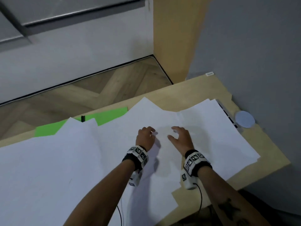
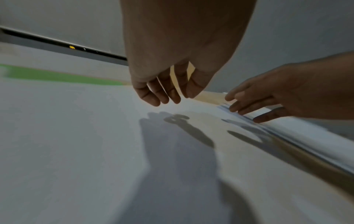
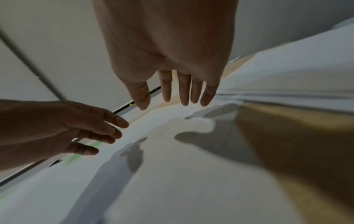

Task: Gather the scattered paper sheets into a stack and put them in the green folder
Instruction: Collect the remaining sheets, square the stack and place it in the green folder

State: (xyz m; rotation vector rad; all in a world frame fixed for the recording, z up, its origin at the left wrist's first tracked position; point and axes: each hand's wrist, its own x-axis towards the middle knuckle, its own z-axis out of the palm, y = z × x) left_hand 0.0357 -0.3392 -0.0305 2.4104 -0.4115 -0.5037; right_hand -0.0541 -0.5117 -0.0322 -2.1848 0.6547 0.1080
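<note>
**Both hands empty above the spread, gathering not yet started**

Left hand [image 1: 145, 137] and right hand [image 1: 180, 137] hover side by side over the middle of the paper sheets [image 1: 162, 121]. Neither holds anything. The wrist views show the left fingers [image 2: 153, 97] hanging loose and slightly curled, and the right fingers [image 3: 184, 94] nearly straight and spread. Shadows under both hands sit apart from the fingertips, so they look lifted off the paper, not pressing.

The sheets cover most of the wooden desk [image 1: 203, 87], overlapping at mixed angles. One bunch fans toward the right edge, another large patch lies near-left. The green folder [image 1: 104, 116] is at the far-left side of the desk, mostly buried under the sheets with only its far strip and a corner showing. A black clip-like piece [image 1: 83, 119] stands at its edge. A round pale disc [image 1: 244, 119] sits at the right, next to the papers, beside a dark-keyed device mostly hidden under them.

Doing this step well, as I judge it:
- Lay flat palms on outer sheets and sweep inward; don't pinch single sheets.
- Work right fan and left patch toward the centre, then square the edges by tapping.
- Watch sheets overhanging the near edge; they could slide off.
- Clear the sheets off the folder before opening it.
- Keep sweeps clear of the disc.
</note>
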